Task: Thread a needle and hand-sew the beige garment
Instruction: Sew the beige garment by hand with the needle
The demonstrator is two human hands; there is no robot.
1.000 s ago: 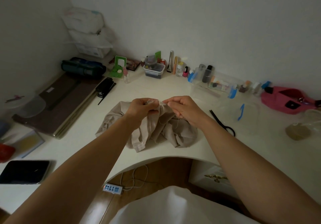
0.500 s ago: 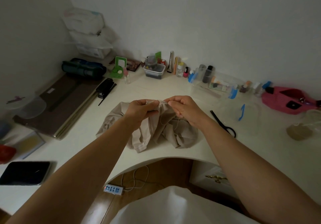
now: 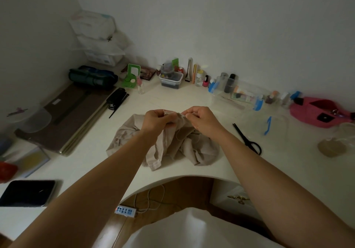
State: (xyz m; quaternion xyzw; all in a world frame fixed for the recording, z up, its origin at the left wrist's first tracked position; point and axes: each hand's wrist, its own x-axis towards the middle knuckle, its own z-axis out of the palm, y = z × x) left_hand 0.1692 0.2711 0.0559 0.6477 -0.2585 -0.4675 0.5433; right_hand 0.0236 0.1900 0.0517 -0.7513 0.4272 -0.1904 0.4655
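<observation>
Fingers of my left hand are curled round a bunched ridge of the beige garment, with the thumb pressing the cloth against them and holding that ridge raised. Just beside them, my right hand has its fingertips pinched together on the same raised fold. I cannot tell whether a needle sits in that pinch; it is too small to make out from my end. A loop of pale thread hangs just below the right fingertips and lies across the cloth. The rest of the garment spills down from both sets of fingers in a crumpled heap, resting on the white table between my forearms, and one hemmed end reaches nearly to the table's curved front edge. Off to the right of the right fingers, apart from the cloth, black scissors lie flat with the handles toward me. Further right sits a pink pouch. Left of the left fingers, and further from me, there is a black stapler. Well to the left and nearer me lies a dark tablet.
</observation>
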